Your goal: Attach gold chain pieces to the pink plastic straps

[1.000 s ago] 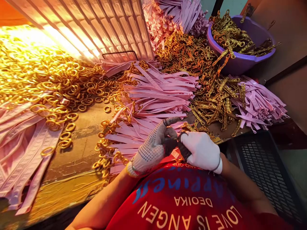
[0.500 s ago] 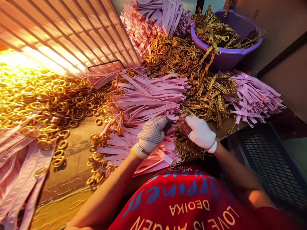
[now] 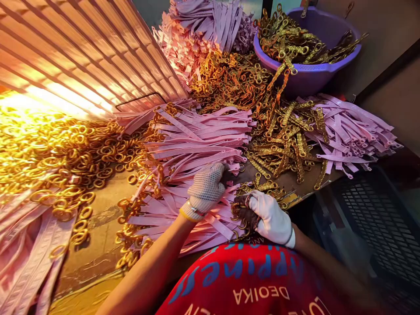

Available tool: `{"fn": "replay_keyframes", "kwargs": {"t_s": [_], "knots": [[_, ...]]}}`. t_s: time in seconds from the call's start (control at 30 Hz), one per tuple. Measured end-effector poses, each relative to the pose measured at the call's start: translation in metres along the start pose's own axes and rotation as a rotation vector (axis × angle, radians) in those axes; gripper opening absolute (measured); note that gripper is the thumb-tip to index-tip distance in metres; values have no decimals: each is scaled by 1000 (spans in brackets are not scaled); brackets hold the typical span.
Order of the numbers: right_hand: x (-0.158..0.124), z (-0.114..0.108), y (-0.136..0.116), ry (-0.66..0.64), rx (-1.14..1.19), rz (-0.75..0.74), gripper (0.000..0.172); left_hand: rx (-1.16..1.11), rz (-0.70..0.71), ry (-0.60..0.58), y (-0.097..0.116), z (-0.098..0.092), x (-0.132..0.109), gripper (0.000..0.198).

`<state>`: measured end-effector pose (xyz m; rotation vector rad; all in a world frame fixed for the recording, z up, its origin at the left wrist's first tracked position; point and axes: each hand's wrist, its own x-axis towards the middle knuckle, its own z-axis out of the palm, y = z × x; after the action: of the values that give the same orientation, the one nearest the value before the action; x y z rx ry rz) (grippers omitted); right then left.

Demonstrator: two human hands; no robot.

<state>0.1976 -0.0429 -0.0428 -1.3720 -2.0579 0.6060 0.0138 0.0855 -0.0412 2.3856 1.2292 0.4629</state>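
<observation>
My left hand [image 3: 207, 187], in a dotted white glove with a yellow cuff, is closed over the row of pink straps [image 3: 197, 140]. Its fingertips are in shadow, so what they pinch cannot be made out. My right hand [image 3: 267, 218], in a white glove with dark-stained fingers, is curled down at the table's front edge. Gold braided metal links [image 3: 267, 186] lie just above it, and more gold pieces touch its fingertips. What is inside those fingers is hidden. Gold rings [image 3: 126, 238] hang on the straps' left ends.
Loose gold rings [image 3: 75, 148] are heaped at left beneath a bright ribbed panel [image 3: 98, 52]. A purple basin [image 3: 315, 72] of gold links stands at back right. More pink straps [image 3: 354, 131] lie at right, above a dark plastic crate [image 3: 377, 214]. Wide pink strips [image 3: 33, 253] cover the lower left.
My right hand has moved down toward my body, away from my left hand. My left hand has shifted slightly left and stays closed. The view has shifted a little.
</observation>
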Motion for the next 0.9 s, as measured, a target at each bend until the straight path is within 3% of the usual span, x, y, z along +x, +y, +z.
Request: {"fn": "replay_keyframes", "kwargs": {"t_s": [0.1,0.17,0.27,0.37,0.47,0.63,0.77,0.9], "knots": [[3,-6,-3,178,86,64,32,-340,-69,164,13,-31,-11,29],[8,-12,-8,216,45,94,33,-531,-172,94,19,-48,-20,25],[23,-17,-17,102,-59,96,31,-748,-264,-22,20,-56,-35,20],[40,-17,-31,-71,-228,75,31,-885,-315,-35,14,-50,-47,22],[52,-11,-47,-202,-458,52,27,-909,-335,-74,12,-45,-56,27],[54,-5,-65,-278,-691,46,16,-838,-296,-180,12,-46,-65,33],[49,-1,-64,-263,-779,28,17,-801,-269,-155,14,-42,-67,31],[45,2,-59,-215,-764,62,22,-580,-224,-128,15,-27,-69,23]]}}
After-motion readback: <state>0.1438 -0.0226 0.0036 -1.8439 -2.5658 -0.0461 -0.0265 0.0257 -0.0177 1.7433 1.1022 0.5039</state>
